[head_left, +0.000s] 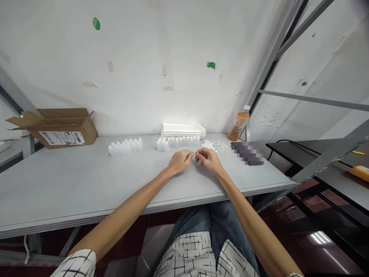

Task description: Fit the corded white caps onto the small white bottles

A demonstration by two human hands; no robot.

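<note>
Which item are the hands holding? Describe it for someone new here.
On the grey table, find the row of white bottles by the wall. In front of it, the left hand and right hand pinch a tiny white piece between them; nothing else is held.

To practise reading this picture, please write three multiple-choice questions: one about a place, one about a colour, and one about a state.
1. Where does the cardboard box stand on the table?
A. Front right corner
B. Back left
C. Middle front

2. What colour is the drink in the plastic bottle?
A. Blue
B. Clear
C. Orange

3. How are the left hand and right hand?
A. Flat on the table, far apart
B. Fingertips together at a small white piece
C. Both holding the box

Answers:
1. B, the box sits by the wall at the left.
2. C, orange shows through the bottle.
3. B, the fingertips meet over the table.
</note>
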